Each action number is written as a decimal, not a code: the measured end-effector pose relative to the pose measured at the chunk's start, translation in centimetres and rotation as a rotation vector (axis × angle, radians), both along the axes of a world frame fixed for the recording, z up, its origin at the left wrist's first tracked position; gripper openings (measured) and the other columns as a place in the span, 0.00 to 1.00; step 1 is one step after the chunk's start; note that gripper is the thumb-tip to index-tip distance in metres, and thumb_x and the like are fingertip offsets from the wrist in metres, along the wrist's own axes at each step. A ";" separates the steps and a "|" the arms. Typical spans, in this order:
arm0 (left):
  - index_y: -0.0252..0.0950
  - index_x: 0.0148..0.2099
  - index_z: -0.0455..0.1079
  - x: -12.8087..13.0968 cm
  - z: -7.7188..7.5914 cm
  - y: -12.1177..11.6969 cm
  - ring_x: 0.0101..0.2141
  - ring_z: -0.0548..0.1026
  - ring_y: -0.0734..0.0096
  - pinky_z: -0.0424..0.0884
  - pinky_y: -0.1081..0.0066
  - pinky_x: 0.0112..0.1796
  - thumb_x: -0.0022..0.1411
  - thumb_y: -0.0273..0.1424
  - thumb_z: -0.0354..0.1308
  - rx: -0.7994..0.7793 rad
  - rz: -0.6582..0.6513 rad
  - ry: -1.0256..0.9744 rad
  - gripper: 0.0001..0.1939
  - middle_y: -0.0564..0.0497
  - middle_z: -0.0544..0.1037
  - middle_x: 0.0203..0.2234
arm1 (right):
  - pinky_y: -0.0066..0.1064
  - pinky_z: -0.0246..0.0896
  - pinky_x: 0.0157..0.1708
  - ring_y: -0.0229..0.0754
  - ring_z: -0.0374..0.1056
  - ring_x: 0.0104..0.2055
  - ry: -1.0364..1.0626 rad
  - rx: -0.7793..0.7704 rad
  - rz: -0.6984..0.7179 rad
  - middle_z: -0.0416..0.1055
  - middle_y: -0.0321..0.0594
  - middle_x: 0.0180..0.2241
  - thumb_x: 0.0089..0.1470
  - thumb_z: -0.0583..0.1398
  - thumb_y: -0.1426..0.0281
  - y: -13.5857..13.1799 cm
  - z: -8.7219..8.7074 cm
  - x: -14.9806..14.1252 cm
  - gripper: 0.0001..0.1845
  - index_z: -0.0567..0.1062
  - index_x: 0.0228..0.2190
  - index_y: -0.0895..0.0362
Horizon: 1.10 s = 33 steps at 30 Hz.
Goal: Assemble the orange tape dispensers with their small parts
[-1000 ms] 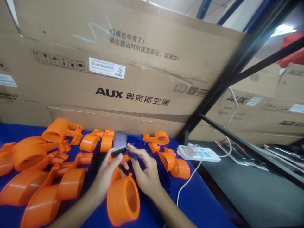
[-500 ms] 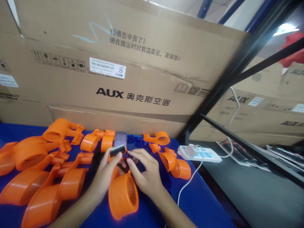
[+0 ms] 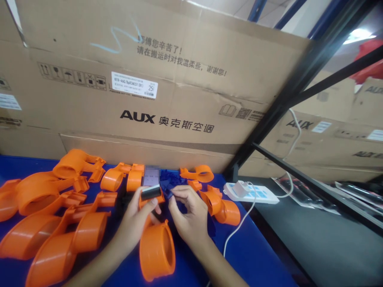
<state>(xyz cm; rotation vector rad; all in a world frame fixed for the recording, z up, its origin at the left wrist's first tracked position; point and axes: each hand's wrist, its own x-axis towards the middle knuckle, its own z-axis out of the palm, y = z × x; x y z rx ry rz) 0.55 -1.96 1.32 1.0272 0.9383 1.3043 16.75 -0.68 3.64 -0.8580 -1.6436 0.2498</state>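
Observation:
My left hand (image 3: pixel 136 219) grips an orange plastic part (image 3: pixel 156 249) by its narrow upper end, thumb pressed beside a dark grey block (image 3: pixel 151 192) seated at that end. The part's wide round mouth rests on the blue table (image 3: pixel 248 255) near me. My right hand (image 3: pixel 188 217) is just to the right, fingers curled, pinching a small dark blue piece (image 3: pixel 169 194) close to the block. A heap of small blue pieces (image 3: pixel 172 179) lies right behind both hands.
Many similar orange parts (image 3: pixel 48 231) cover the table's left side; more orange parts (image 3: pixel 220 205) lie to the right. A white power strip (image 3: pixel 254 193) with a plugged cable sits at the right edge. Large cardboard boxes (image 3: pixel 149 79) stand behind; a black metal rack (image 3: pixel 299 79) rises at right.
The right hand has drawn slightly right and away from the block, pinching a small blue piece. The orange part's mouth has swung a little toward me. The left hand keeps its grip.

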 end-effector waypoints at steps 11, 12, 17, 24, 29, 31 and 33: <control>0.39 0.49 0.68 -0.1 -0.1 0.3 0.26 0.77 0.69 0.77 0.68 0.32 0.62 0.44 0.64 -0.007 0.019 -0.007 0.19 0.55 0.75 0.28 | 0.33 0.74 0.41 0.42 0.77 0.40 -0.132 0.100 0.012 0.78 0.42 0.38 0.59 0.64 0.79 -0.5 0.6 -0.2 0.08 0.76 0.37 0.55; 0.39 0.49 0.68 -0.1 -0.1 0.3 0.26 0.77 0.68 0.77 0.68 0.32 0.62 0.44 0.64 -0.010 0.019 -0.012 0.19 0.55 0.76 0.27 | 0.33 0.74 0.41 0.42 0.77 0.40 -0.136 0.109 0.020 0.78 0.42 0.38 0.58 0.64 0.79 -0.5 0.6 -0.2 0.08 0.76 0.37 0.55; 0.39 0.50 0.70 -0.2 0.1 0.4 0.25 0.77 0.67 0.77 0.68 0.31 0.60 0.43 0.66 -0.027 0.039 -0.011 0.20 0.54 0.78 0.28 | 0.32 0.75 0.40 0.42 0.77 0.40 -0.137 0.135 0.089 0.78 0.41 0.37 0.58 0.64 0.81 -0.4 0.5 -0.1 0.10 0.77 0.39 0.54; 0.40 0.54 0.70 -0.1 0.3 0.3 0.27 0.78 0.66 0.76 0.69 0.29 0.60 0.41 0.65 -0.014 0.067 -0.003 0.22 0.52 0.80 0.30 | 0.35 0.76 0.40 0.44 0.77 0.40 -0.129 0.070 0.149 0.79 0.42 0.38 0.57 0.65 0.77 -0.1 0.5 0.0 0.07 0.79 0.37 0.54; 0.39 0.53 0.71 -0.2 0.2 0.5 0.31 0.79 0.64 0.76 0.70 0.31 0.58 0.39 0.68 0.005 0.076 -0.049 0.22 0.51 0.81 0.31 | 0.40 0.75 0.44 0.47 0.76 0.43 -0.105 -0.028 0.212 0.79 0.44 0.40 0.60 0.64 0.74 -0.2 1.2 0.4 0.07 0.80 0.40 0.53; 0.38 0.56 0.69 -0.2 0.3 0.3 0.29 0.79 0.65 0.76 0.69 0.31 0.59 0.38 0.68 -0.002 0.033 -0.081 0.25 0.51 0.80 0.30 | 0.40 0.74 0.44 0.47 0.76 0.43 -0.025 -0.107 0.211 0.79 0.44 0.39 0.62 0.62 0.70 -0.1 1.1 0.5 0.05 0.80 0.39 0.53; 0.39 0.65 0.62 -0.2 0.6 -0.1 0.26 0.79 0.67 0.77 0.68 0.31 0.59 0.37 0.69 -0.032 -0.052 -0.119 0.35 0.50 0.81 0.30 | 0.38 0.74 0.43 0.46 0.76 0.41 0.097 -0.219 0.202 0.79 0.44 0.39 0.65 0.61 0.67 0.0 1.1 0.6 0.07 0.79 0.41 0.54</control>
